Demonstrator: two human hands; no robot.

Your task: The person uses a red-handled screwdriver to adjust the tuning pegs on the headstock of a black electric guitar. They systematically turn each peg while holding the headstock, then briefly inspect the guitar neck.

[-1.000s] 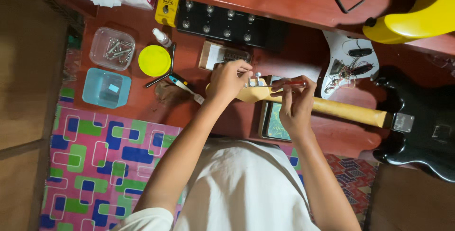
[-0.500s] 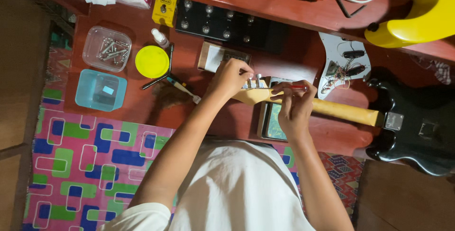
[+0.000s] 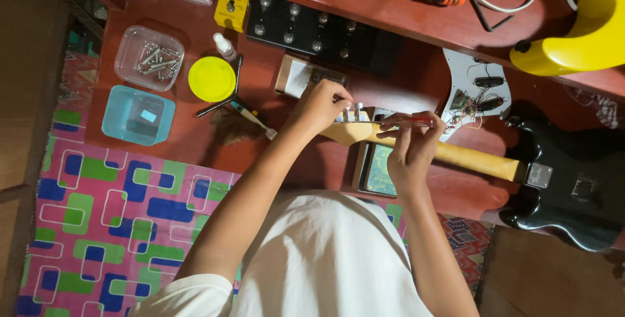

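Observation:
A black electric guitar (image 3: 566,180) lies on the red wooden floor with its pale neck (image 3: 475,159) pointing left. My left hand (image 3: 320,105) pinches the metal tuning pegs on the headstock (image 3: 348,131). My right hand (image 3: 407,148) rests on the neck just behind the headstock. Its fingertips hold a thin red-handled tool (image 3: 420,121) against the headstock. What the tool's tip touches is hidden by my fingers.
Left of the hands are a clear box of screws (image 3: 148,56), a blue box (image 3: 137,115), a yellow lid (image 3: 211,78) and a small bottle (image 3: 224,47). A black pedal unit (image 3: 319,30), a white pickguard with wiring (image 3: 475,92) and a yellow guitar body (image 3: 586,37) lie beyond. A patterned mat (image 3: 117,213) lies near me.
Both hands stay at the headstock with the same holds. Only the view has shifted slightly.

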